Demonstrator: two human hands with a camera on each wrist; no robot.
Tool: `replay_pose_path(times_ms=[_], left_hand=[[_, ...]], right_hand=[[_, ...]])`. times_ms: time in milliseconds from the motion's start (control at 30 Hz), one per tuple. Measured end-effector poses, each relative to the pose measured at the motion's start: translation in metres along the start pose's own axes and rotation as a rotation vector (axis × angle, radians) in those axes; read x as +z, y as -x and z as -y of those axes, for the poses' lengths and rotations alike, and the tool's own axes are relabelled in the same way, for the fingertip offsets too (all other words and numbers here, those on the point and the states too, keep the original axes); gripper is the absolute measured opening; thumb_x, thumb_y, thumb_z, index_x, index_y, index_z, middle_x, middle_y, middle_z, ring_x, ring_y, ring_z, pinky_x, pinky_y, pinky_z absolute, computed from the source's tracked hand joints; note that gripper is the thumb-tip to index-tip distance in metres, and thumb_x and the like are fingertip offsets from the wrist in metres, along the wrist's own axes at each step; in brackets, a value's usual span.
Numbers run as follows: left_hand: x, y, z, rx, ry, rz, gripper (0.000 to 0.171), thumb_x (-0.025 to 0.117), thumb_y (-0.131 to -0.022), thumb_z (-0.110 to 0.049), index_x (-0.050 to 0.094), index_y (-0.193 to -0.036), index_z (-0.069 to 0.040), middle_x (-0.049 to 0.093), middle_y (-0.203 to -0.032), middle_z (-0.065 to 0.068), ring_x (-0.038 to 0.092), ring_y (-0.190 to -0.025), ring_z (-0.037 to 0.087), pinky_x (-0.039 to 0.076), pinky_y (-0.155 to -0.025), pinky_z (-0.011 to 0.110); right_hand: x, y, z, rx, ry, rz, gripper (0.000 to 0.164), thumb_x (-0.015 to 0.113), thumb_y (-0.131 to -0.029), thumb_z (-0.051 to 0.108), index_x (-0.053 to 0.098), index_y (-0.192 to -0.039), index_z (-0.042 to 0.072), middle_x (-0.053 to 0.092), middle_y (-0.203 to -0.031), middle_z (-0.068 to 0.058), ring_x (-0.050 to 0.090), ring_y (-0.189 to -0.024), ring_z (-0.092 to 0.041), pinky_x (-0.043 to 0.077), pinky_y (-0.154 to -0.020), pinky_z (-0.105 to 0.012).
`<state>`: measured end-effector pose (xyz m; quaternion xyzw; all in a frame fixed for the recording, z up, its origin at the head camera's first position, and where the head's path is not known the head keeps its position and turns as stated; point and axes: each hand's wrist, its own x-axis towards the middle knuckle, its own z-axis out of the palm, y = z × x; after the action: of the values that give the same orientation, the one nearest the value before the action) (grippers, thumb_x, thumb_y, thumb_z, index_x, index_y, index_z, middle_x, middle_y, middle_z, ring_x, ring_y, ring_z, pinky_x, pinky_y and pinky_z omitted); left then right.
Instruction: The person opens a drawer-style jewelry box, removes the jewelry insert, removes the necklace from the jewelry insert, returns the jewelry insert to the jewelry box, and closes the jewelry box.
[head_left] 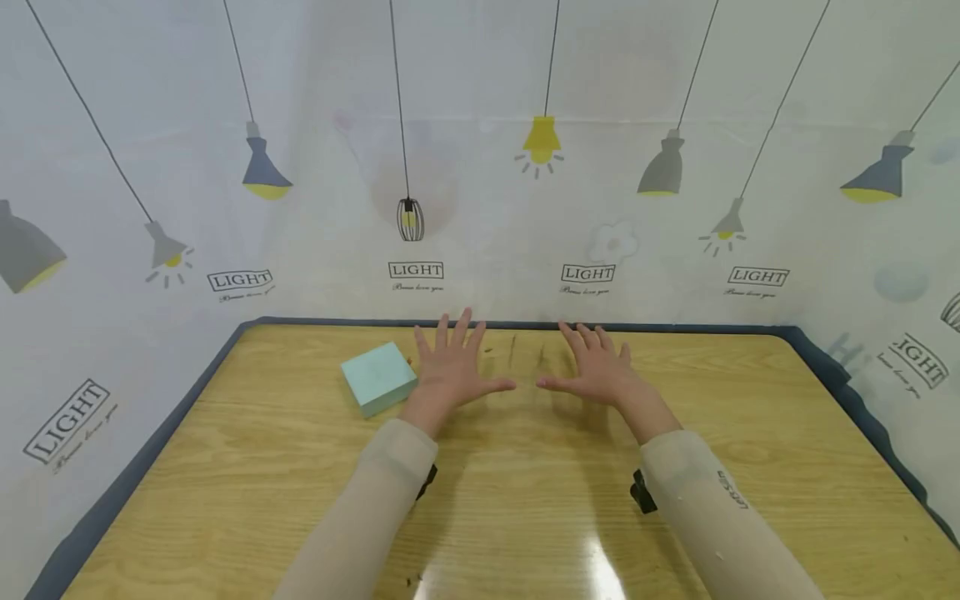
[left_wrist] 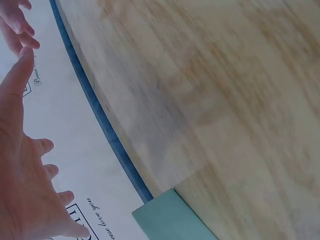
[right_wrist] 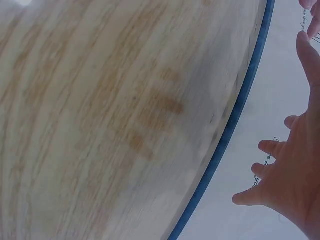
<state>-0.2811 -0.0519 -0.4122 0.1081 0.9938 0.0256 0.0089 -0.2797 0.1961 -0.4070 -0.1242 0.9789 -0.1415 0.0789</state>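
Both hands are held out over the far part of the wooden table, fingers spread and nothing in them. My left hand (head_left: 452,371) is just right of a pale mint-green box (head_left: 378,375), which lies flat on the tabletop. Whether hand and box touch is not clear from the head view; the left wrist view shows the box (left_wrist: 172,220) apart from the left hand (left_wrist: 25,175). To the right, my right hand (head_left: 600,371) points its thumb toward the left thumb, with a small gap between them. The right wrist view shows this hand (right_wrist: 295,165) with fingers extended.
The wooden table (head_left: 247,467) has a dark blue edge strip (head_left: 675,327) along its back and sides. Behind it hangs a white sheet (head_left: 487,208) printed with lamps and lettering. Dark bands (head_left: 642,492) show at the wrists.
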Motion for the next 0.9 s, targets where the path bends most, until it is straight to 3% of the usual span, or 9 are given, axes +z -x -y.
replay_pose_path(times_ms=[200,600,900], left_hand=[[-0.003,0.002,0.002,-0.001,0.031,-0.002,0.109,0.052,-0.077,-0.087,0.017,-0.161,-0.026,0.000,-0.170,0.001,0.004,-0.156,0.036,0.000,-0.119,0.071],[-0.003,0.000,0.010,0.000,0.064,-0.016,0.104,0.056,-0.079,-0.081,0.022,-0.160,-0.025,0.008,-0.170,0.002,0.010,-0.156,0.035,0.010,-0.123,0.064],[-0.008,0.000,0.016,-0.008,0.083,-0.050,0.096,0.059,-0.082,-0.077,0.032,-0.157,-0.022,0.018,-0.168,0.005,0.018,-0.154,0.035,0.014,-0.124,0.061]], right_hand=[[0.001,0.000,0.000,-0.003,-0.003,-0.003,0.110,0.056,-0.082,0.078,0.008,-0.162,0.019,0.012,-0.166,-0.022,0.006,-0.152,-0.049,0.007,-0.113,-0.078],[0.004,-0.002,-0.003,-0.093,0.011,-0.044,0.097,0.063,-0.087,0.065,0.027,-0.158,0.010,0.027,-0.161,-0.025,0.023,-0.148,-0.049,0.028,-0.115,-0.067],[0.003,-0.003,-0.001,-0.092,-0.010,-0.036,0.089,0.065,-0.090,0.056,0.029,-0.157,0.009,0.031,-0.159,-0.024,0.027,-0.145,-0.050,0.030,-0.114,-0.067]])
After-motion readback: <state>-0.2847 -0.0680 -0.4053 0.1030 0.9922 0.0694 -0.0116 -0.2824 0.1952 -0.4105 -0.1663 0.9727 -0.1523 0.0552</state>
